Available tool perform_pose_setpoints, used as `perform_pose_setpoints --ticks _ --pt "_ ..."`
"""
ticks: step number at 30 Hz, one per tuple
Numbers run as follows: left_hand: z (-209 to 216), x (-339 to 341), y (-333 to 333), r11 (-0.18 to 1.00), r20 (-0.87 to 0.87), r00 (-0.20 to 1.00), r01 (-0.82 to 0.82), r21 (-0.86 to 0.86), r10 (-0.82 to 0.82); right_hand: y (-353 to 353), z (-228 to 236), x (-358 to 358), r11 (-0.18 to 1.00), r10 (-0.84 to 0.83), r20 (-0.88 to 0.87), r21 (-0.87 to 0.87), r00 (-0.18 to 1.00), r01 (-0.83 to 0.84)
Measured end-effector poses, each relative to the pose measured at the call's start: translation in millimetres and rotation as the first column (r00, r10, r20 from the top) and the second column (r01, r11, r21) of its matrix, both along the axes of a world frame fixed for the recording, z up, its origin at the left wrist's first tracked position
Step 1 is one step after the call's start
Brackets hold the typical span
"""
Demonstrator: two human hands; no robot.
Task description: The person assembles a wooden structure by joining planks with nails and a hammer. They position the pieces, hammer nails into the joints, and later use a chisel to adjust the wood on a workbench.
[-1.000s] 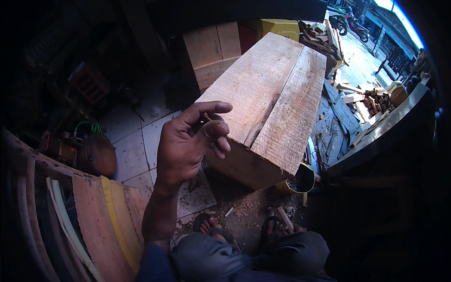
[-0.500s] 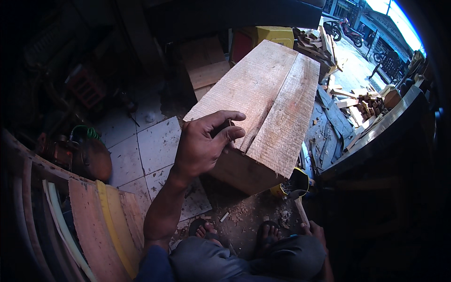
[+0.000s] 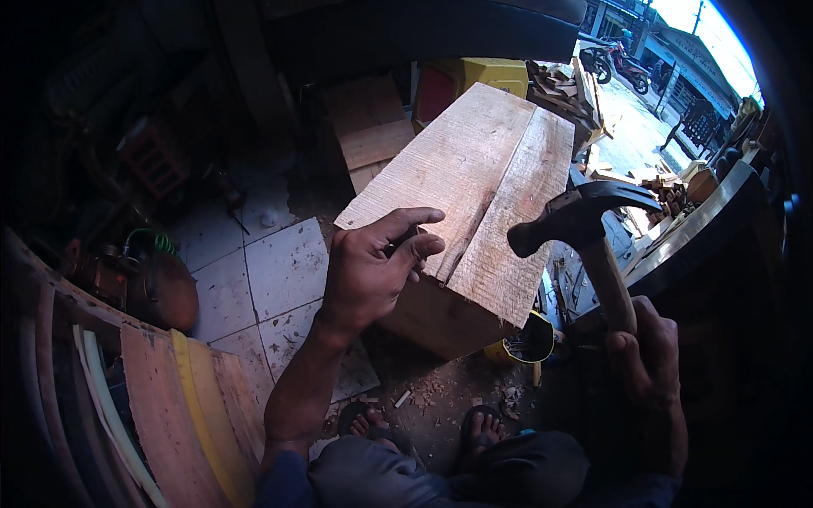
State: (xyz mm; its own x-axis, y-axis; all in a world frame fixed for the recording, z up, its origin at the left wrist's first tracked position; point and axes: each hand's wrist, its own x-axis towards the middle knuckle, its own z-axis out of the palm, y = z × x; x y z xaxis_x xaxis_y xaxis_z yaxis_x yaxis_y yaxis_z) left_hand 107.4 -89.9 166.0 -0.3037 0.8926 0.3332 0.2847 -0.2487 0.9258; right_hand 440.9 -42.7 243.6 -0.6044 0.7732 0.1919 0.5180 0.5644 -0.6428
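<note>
A big pale block of rough-sawn timber (image 3: 440,161) stands in front of me, with a long dark crack running along its top face. Over its near left corner is my left hand (image 3: 368,267), its fingers curled and the thumb and index tips bent toward each other with a gap between. Whatever the curled fingers may hold is hidden. To the right, my right hand (image 3: 648,351) grips the wooden handle of a claw hammer (image 3: 608,284). The hammer's dark steel head is raised beside the block's right edge, apart from the wood.
A yellow tub (image 3: 542,339) with dark small contents sits below the block's near right corner. Long boards (image 3: 161,398) lean at the lower left, near a round rusty tank (image 3: 174,292). Wood offcuts (image 3: 669,190) pile up at the right. Shavings litter the floor by my feet.
My right hand has come up from beside my knee, lifting the hammer to the block's right side. The left hand has stayed nearly in place.
</note>
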Motion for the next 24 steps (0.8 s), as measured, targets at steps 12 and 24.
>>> perform_pose_setpoints --ticks 12,24 --pt "-3 -6 -3 0.998 -0.209 0.975 -0.069 0.012 0.07 11 39 -63 0.93 0.189 0.015 0.317 0.982 -0.183" --pt "-2 -2 0 0.995 -0.22 0.974 -0.029 0.091 0.049 11 38 -69 0.886 0.159 -0.008 0.441 0.987 -0.14"
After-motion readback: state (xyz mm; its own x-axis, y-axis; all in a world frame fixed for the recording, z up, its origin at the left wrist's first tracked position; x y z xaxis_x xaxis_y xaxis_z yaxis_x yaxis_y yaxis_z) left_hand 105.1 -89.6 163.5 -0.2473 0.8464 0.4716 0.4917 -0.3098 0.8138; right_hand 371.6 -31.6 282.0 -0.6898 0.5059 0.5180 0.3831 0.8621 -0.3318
